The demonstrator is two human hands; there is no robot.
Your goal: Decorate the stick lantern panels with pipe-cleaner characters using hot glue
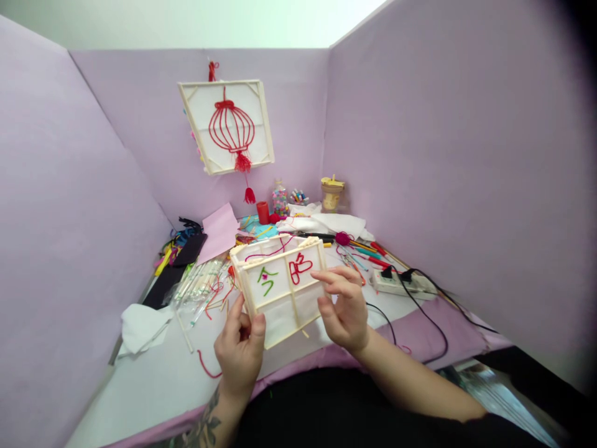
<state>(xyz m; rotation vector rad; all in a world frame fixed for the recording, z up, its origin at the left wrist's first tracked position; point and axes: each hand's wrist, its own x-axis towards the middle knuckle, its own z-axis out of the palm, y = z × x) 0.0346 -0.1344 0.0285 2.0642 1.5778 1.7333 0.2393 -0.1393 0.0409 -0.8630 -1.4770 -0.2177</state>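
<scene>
A small handmade box lantern of pale wooden sticks and white panels is held tilted above the table edge. On its front panel are a green yarn character and a red yarn character. My left hand grips the lantern by its lower left corner, thumb in front. At its right side, my right hand has its fingers apart, with one fingertip at the red character; whether it touches is unclear. A dark red strand lies across the lantern's top.
A framed piece with a red yarn lantern hangs on the back wall. Behind my hands lie a yarn ball, white cloth and a bead jar. A power strip with black cables is at right, bagged sticks at left.
</scene>
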